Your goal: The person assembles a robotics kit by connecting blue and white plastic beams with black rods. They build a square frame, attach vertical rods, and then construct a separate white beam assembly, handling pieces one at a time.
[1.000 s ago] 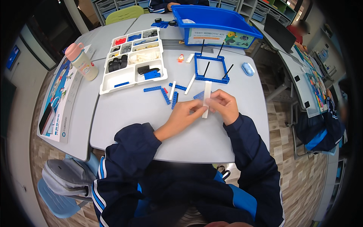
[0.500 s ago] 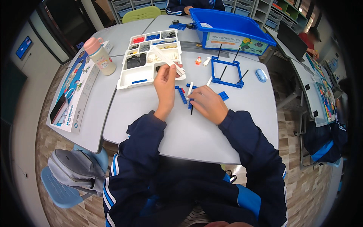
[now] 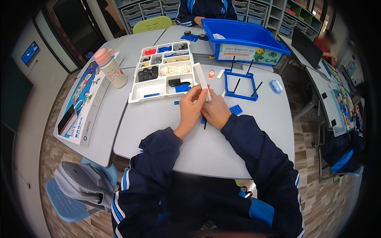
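A long white beam (image 3: 201, 77) stands tilted in my left hand (image 3: 190, 109), its fingers closed round the lower end. Close against it is my right hand (image 3: 216, 110), fingers curled inward; what they grip is hidden. Below the right hand a blue piece (image 3: 203, 119) and a black rod (image 3: 205, 125) stick out. A blue studded plate (image 3: 235, 109) lies just right of that hand, with a thin white piece (image 3: 224, 94) above it. Farther right, a square blue frame (image 3: 240, 96) carries several upright black rods.
A white sorting tray (image 3: 137, 95) of parts sits left. Behind are a large blue bin (image 3: 246, 37), a blue wheeled build (image 3: 190, 37) and another person's hand (image 3: 198, 20). A toy figure (image 3: 211, 73), blue-white oval case (image 3: 276, 86), bottle (image 3: 113, 71) and printed box (image 3: 85, 107) stand around.
My left hand has brought the white beam right and down, turning it more upright. Both hands now meet; the right hand has shifted slightly. The loose white beam beside it no longer shows on the table.
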A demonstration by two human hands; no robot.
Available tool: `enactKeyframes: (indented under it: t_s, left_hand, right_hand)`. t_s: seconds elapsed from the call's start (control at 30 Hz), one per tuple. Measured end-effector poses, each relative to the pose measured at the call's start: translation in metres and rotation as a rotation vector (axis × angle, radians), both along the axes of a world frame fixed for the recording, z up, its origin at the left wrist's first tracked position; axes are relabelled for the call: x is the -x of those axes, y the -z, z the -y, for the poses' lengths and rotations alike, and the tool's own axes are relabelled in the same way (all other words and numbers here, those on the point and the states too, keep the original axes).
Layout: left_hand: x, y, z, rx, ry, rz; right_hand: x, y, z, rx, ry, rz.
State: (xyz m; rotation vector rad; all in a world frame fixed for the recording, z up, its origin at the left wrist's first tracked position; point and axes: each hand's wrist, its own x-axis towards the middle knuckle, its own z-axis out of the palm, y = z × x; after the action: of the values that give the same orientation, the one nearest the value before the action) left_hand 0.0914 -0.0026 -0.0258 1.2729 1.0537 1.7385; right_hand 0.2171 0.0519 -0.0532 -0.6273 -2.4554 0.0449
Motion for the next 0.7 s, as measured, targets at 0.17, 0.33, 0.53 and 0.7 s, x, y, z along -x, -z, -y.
enactKeyframes:
  t_s: [0.17, 0.33, 0.53, 0.7]
  left_hand:
    - [0.001, 0.000, -0.001, 0.016, 0.001, -0.036]
    - [0.001, -0.002, 0.003, 0.013, -0.043, -0.155]
    - [-0.002, 0.002, -0.002, 0.017, -0.041, -0.130]
    - [0.000, 0.007, -0.004, -0.037, -0.003, -0.096]
  right_hand:
    - [-0.005, -0.012, 0.005, 0.068, 0.074, 0.046]
    - [-0.010, -0.025, 0.005, 0.283, 0.081, 0.219]
    - [-0.015, -0.031, 0.001, 0.534, 0.033, 0.152]
    - [-0.020, -0.036, -0.003, 0.499, 0.005, 0.172]
